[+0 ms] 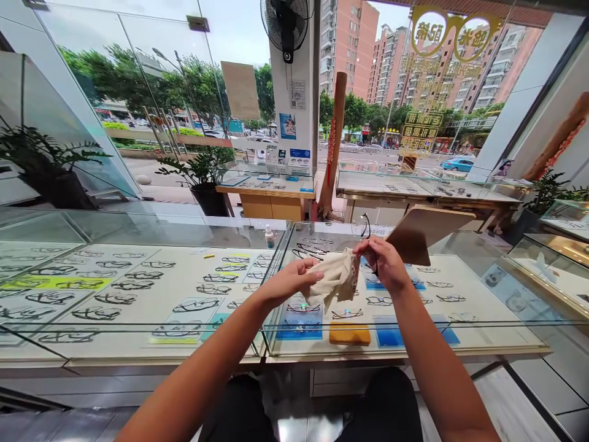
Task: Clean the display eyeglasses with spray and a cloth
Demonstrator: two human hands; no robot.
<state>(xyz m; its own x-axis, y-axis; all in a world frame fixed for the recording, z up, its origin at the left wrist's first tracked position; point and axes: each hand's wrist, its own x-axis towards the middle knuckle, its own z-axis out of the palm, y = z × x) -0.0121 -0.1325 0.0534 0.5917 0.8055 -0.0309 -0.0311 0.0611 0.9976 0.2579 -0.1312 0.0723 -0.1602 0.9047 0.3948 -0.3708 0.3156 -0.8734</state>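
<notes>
A crumpled beige cloth (332, 277) hangs between my hands above the glass display case. My left hand (301, 276) grips its left side between thumb and fingers. At the cloth's upper right corner, my right hand (381, 258) is closed around a pair of thin-framed eyeglasses (363, 226). One round lens rim sticks up above the fingers, and a dark temple arm hangs below them. The cloth touches or nearly touches the right fingers; I cannot tell whether they pinch it too. Part of the glasses is hidden by the hand.
Rows of eyeglasses lie inside the glass display case (184, 362). On its top stand a small bottle (269, 236) and a tilted brown-backed mirror or board (427, 230). A mustard-coloured case (350, 334) lies near the front. Potted plants (207, 178) and more cases stand by the windows.
</notes>
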